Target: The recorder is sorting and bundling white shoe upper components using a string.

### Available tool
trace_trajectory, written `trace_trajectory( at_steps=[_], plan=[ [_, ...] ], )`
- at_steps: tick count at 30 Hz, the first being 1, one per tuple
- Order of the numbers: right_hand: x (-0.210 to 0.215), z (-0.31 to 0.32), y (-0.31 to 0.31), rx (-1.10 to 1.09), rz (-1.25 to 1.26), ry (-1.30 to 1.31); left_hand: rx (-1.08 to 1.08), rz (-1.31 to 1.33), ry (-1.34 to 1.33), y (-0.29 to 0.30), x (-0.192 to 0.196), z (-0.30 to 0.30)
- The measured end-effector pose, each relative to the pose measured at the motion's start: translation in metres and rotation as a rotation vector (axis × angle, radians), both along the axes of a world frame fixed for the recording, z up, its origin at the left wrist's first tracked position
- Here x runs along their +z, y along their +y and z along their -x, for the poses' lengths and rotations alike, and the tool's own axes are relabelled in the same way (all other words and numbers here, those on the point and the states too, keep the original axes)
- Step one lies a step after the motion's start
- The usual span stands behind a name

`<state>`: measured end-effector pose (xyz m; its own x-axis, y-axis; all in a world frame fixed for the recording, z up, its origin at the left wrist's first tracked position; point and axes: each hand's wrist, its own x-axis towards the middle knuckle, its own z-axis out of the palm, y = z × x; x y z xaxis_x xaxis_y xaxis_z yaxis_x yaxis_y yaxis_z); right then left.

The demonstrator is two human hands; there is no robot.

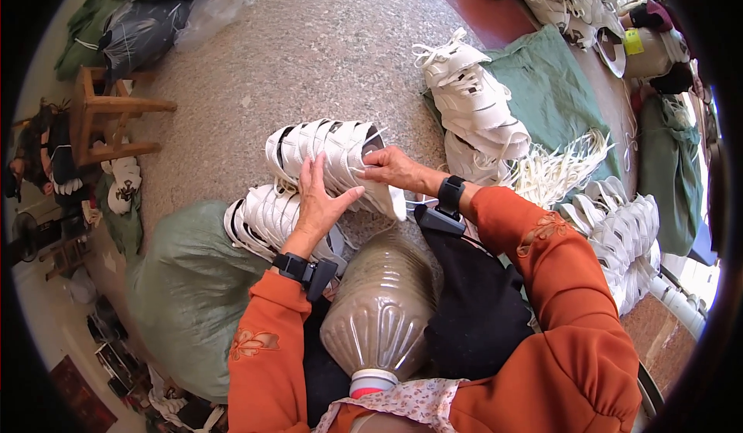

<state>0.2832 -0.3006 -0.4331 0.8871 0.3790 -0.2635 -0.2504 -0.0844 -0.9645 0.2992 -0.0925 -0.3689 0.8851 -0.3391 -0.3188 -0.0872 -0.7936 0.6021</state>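
A nested row of white shoe uppers (pixel 321 145) lies across the floor in front of me. My left hand (pixel 316 205) rests against its near side, fingers stretched and thumb spread, holding nothing. At the row's right end my right hand (pixel 393 168) pinches the edge of the last upper between thumb and fingers; whether a lace is also in the pinch is hidden. A second batch of white uppers (pixel 259 218) sits just below, partly behind my left hand. Between my legs stands a large clear plastic bottle (pixel 377 309), its cap end toward me.
On a green cloth (pixel 542 69) to the right lie stacked uppers (pixel 474 104) and a bundle of cream laces (pixel 569 168). More uppers (pixel 619 236) stand at my right. A stuffed green sack (pixel 190 294) is at my left, a wooden stool (pixel 116 112) beyond it. Another person's hand shows top right.
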Motion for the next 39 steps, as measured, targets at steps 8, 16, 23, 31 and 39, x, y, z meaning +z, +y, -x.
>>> trace_trajectory(
  at_steps=[8, 16, 23, 31, 39],
  plan=[
    [-0.003, 0.021, -0.004, -0.115, -0.019, 0.117, -0.168, -0.116, 0.072, -0.006, -0.002, 0.003],
    [0.078, 0.122, -0.146, -0.486, 0.137, 0.403, -0.191, -0.117, 0.180, 0.000, 0.000, -0.003],
    [0.057, 0.275, -0.284, -0.860, 0.530, 0.832, -0.228, -0.140, 0.178, 0.001, 0.003, -0.005],
    [0.037, 0.180, -0.262, -1.206, -0.384, 0.640, -0.300, -0.282, 0.108, -0.011, 0.024, -0.038],
    [0.040, 0.152, -0.249, -0.792, -0.267, 0.665, -0.385, 0.026, -0.095, -0.167, 0.067, -0.068]
  ],
)
